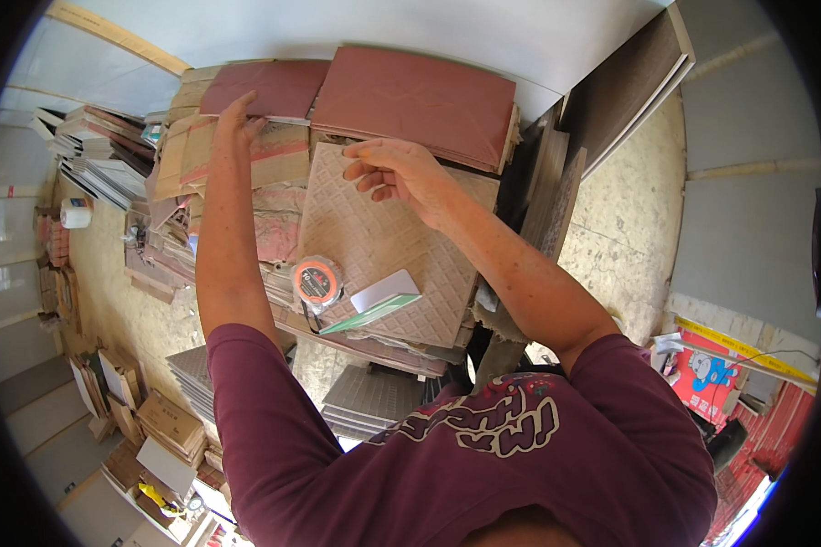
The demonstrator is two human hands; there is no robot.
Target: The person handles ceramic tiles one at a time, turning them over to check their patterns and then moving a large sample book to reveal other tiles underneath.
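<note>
My left hand (239, 120) reaches forward to a dark red tile (269, 84); its fingers are stretched out at the tile's front edge, and whether they press on it is hard to tell. My right hand (401, 178) is over a beige tile with a raised lattice pattern (365, 237), its fingers loosely bent and apart, with nothing in them. On that beige tile, nearer to me, lie a round orange and clear tape measure (317, 281) and a white and green notebook (374, 310). Just beyond my right hand is a stack of larger red tiles (415, 96).
Torn cardboard cartons (278, 157) lie under and beside the tiles. Dark boards (625, 91) lean at the right against the pale wall. More stacked tiles (374, 401) stand low in front of me, and a white tape roll (76, 213) sits at the far left.
</note>
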